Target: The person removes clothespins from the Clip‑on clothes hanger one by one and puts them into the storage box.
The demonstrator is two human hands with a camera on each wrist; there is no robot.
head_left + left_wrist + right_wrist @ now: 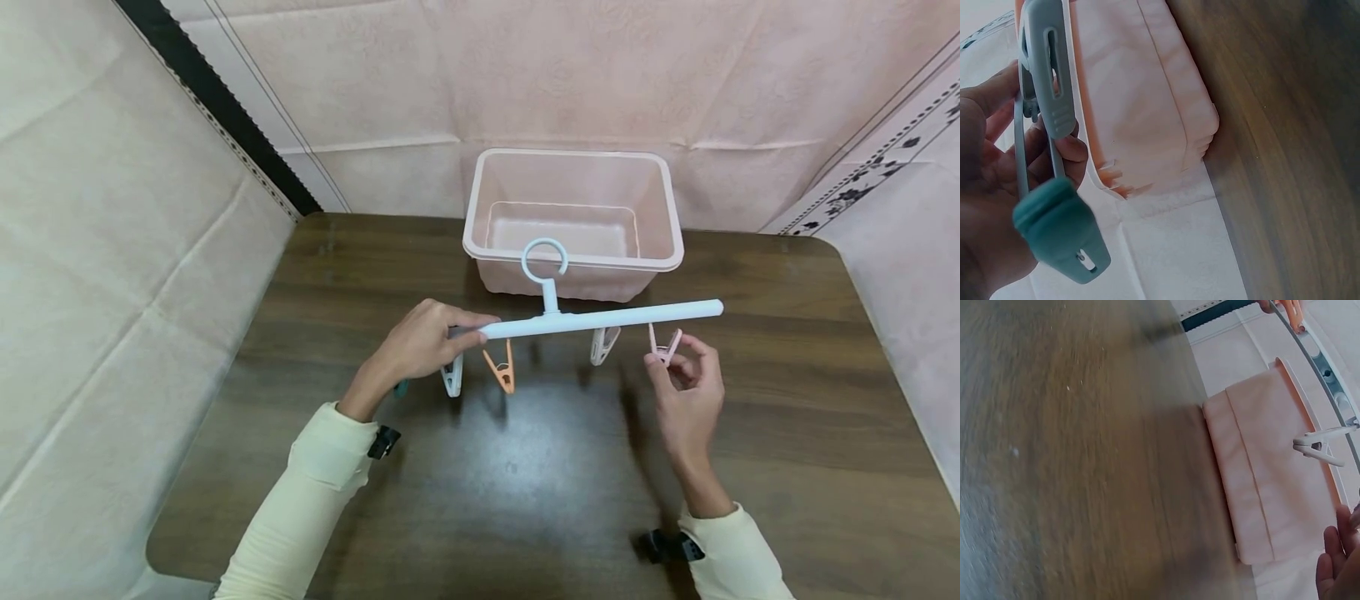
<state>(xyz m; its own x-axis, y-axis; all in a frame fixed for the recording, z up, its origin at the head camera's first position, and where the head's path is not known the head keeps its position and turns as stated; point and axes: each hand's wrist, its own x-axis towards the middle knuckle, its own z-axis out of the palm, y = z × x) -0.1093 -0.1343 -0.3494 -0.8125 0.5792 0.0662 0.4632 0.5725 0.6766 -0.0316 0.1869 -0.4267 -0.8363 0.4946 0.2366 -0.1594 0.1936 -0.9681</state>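
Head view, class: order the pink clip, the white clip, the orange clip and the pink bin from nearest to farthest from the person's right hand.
1. pink clip, pinched by the right hand
2. white clip, just left
3. orange clip, farther left
4. pink bin, behind the bar; close to the orange clip's distance.

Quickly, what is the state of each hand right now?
Left hand: grips the left end of the white hanger bar.
Right hand: pinches the pink clip hanging under the bar.
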